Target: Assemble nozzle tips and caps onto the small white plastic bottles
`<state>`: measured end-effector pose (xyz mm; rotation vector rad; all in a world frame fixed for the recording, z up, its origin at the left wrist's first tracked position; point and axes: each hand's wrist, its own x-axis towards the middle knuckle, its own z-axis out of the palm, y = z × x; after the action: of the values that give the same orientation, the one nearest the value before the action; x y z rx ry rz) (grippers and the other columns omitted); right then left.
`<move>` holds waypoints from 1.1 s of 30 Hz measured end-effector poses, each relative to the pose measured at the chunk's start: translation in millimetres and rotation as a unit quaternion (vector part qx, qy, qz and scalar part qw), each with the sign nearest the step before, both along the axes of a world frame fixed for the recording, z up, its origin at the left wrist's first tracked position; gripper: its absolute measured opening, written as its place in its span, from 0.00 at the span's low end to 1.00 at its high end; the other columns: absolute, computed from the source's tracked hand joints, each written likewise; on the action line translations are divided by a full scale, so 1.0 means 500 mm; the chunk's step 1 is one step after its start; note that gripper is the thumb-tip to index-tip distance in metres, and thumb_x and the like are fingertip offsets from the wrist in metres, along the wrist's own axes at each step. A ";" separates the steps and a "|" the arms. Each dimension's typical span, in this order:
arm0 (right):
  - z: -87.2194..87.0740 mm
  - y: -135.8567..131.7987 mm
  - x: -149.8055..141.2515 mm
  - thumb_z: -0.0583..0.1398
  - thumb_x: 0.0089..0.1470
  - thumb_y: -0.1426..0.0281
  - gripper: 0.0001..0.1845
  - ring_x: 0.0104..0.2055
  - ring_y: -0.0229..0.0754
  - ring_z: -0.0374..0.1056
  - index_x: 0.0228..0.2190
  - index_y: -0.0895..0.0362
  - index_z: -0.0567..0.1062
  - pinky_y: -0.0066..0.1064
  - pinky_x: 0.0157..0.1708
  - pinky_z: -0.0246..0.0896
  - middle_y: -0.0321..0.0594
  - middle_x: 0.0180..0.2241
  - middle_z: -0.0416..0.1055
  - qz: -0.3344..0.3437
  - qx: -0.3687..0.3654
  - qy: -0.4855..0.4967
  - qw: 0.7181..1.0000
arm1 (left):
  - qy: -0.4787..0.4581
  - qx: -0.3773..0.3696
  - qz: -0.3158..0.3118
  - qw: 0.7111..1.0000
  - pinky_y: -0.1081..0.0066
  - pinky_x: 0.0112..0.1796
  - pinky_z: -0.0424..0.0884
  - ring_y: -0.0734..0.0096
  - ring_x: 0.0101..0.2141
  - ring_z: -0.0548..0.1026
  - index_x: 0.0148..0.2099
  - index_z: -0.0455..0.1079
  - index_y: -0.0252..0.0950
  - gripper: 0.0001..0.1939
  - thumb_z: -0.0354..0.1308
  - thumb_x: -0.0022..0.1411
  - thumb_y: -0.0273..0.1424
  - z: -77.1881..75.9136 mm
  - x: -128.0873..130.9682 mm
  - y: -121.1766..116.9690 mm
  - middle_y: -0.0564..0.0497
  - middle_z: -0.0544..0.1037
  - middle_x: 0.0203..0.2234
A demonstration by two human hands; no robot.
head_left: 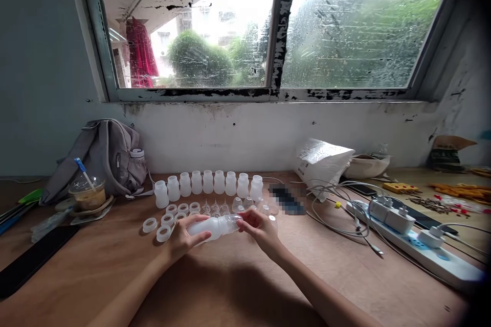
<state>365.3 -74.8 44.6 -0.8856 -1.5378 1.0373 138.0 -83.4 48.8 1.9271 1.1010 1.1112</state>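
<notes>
My left hand (180,239) is wrapped round a frosted white baby bottle (205,227), which lies tilted almost flat above the table. At the bottle's right end is a clear cap (230,222), and the fingertips of my right hand (263,230) are pinched on its tip. Behind my hands, a row of several open frosted bottles (207,183) stands upright. Several white collar rings (149,225) lie left of my left hand. Clear pointed teats (215,208) sit in the middle. Several clear domed caps (248,202) are partly hidden behind my right hand.
At the left are a grey backpack (103,158), an iced drink cup (88,191) and a black flat object (34,260). White cables (337,225) and a power strip (441,260) lie right. A white bag (322,163) stands by the wall below the window.
</notes>
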 end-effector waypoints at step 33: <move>0.011 -0.011 -0.007 0.59 0.44 0.57 0.17 0.22 0.36 0.62 0.30 0.59 0.74 0.29 0.24 0.61 0.39 0.24 0.68 -0.013 -0.046 0.053 0.997 | -0.142 -0.334 -0.182 0.914 0.77 0.16 0.60 0.69 0.23 0.71 0.42 0.65 0.31 0.25 0.47 0.55 0.48 -0.022 0.045 -0.024 0.43 0.73 0.28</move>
<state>361.7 -80.3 50.3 -0.8969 -1.3959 1.1274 160.5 -95.3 37.8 1.3015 0.7749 0.6567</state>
